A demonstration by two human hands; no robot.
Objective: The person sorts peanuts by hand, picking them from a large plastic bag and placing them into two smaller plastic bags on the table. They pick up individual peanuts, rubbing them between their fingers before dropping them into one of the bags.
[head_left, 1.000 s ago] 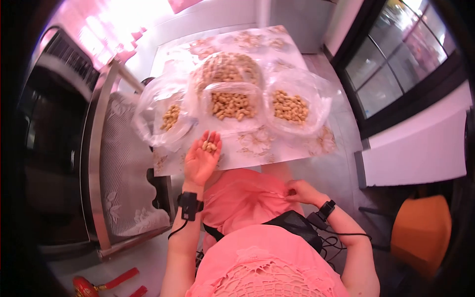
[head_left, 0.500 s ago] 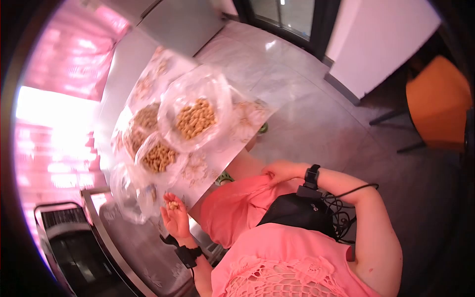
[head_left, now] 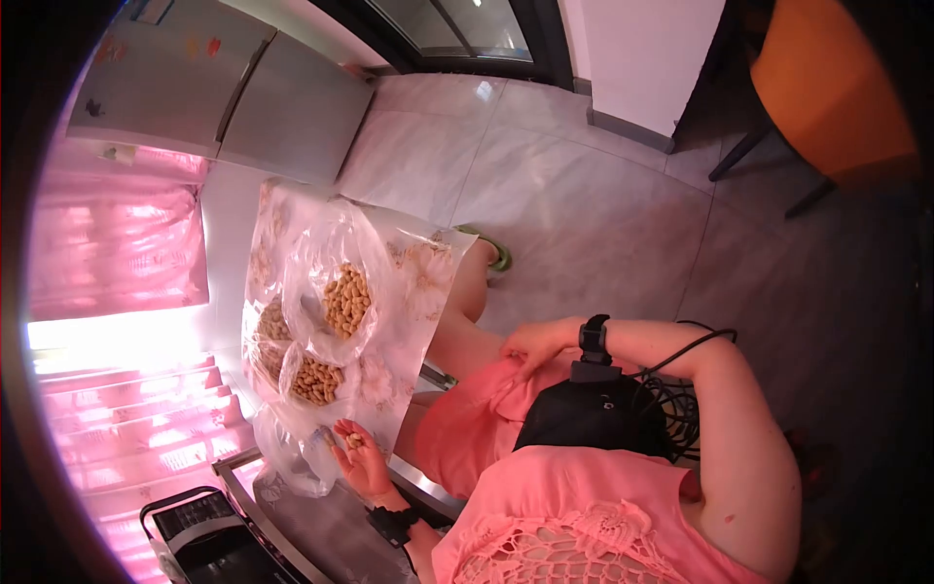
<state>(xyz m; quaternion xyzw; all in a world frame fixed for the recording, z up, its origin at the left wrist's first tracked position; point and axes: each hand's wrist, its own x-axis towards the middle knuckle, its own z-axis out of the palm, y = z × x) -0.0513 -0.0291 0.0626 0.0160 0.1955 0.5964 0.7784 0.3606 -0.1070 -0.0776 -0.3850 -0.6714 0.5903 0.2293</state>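
My left hand (head_left: 366,469) is palm up with fingers partly curled, holding a few peanuts (head_left: 355,441) in it. It is beside the near edge of a small table with a floral cover (head_left: 389,375). A clear plastic bag (head_left: 362,229) of shelled-looking or whole peanuts (head_left: 347,300) lies open on the table. Nearer my hand is a smaller bag with more peanuts (head_left: 316,381). My right hand (head_left: 541,343) rests on my lap, its fingers closed on the fabric of my pink shorts (head_left: 477,394).
Another bag of peanuts (head_left: 274,321) sits at the table's left side, and a crumpled clear bag (head_left: 297,457) hangs near its corner. A black pouch with cables (head_left: 584,419) lies on my lap. An orange chair (head_left: 827,92) stands at right, a grey fridge (head_left: 292,107) behind.
The view has turned, so the table appears lower and the fridge shows more. My left hand still holds the peanuts, and my right hand stays on the shorts.
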